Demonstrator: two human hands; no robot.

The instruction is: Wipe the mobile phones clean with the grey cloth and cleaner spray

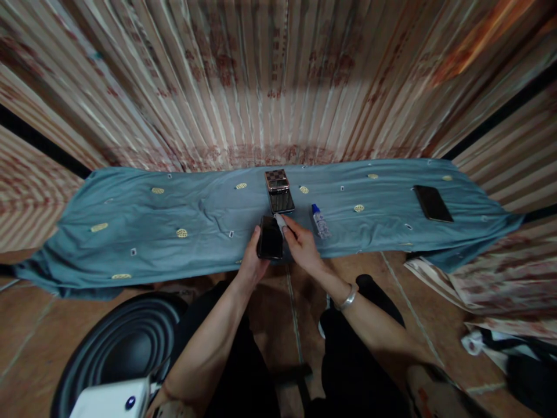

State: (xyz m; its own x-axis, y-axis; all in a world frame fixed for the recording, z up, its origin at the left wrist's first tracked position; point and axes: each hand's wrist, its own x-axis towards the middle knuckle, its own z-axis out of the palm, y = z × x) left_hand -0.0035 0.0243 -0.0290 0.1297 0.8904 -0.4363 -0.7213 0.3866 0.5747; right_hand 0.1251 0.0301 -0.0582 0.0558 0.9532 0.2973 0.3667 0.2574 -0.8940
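My left hand (252,261) is closed round a dark phone (270,238), holding it screen-up over the near edge of a blue cloth (174,209). My right hand (300,244) pinches a small pale cloth or wipe (281,220) against the phone's upper right corner. A silver bangle sits on my right wrist. Just beyond the hands lies an opened flip phone (279,190) with a checkered cover. A small spray bottle (320,220) with a blue cap lies to the right of my right hand.
Another dark phone (432,203) lies flat near the cloth's right end. Patterned curtains (278,75) hang behind. A round black ribbed object (122,342) and a white device (113,400) are at lower left; clutter lies on the floor at lower right.
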